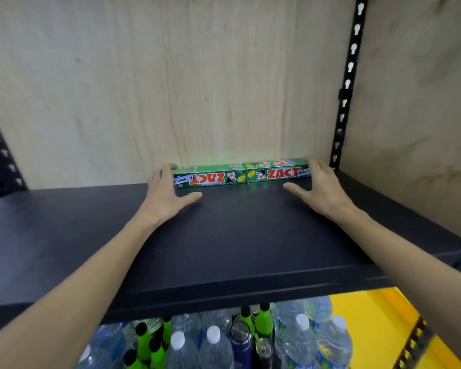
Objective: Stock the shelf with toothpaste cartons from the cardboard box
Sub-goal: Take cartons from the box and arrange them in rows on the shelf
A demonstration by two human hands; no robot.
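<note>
Plywood backing (144, 83) fills most of what we see, pale and grained, rising behind the black shelf (224, 235) on which both of our hands rest. A black slotted upright (347, 83) climbs just beyond our right hand (321, 187), and a second one (3, 158) stands well out past our left hand (165, 193). Between the two hands, pushed back against the plywood, two green toothpaste cartons lie end to end in a row. Our left hand has its fingers straight against the outer end of the left carton (209, 177), whose lettering reads upside down, with the thumb spread along the shelf in front of it. Our right hand mirrors this: fingers laid against the outer end of the right carton (277, 172), thumb stretched out on the shelf before it. Neither hand curls round a carton; both are flat and wide. Beneath our forearms, on the level under the shelf, stand clear water bottles (213, 347) with white caps, green bottles (264, 319) with black caps, and a dark flask (241, 339). Yellow floor (370, 320) shows below our right forearm.
</note>
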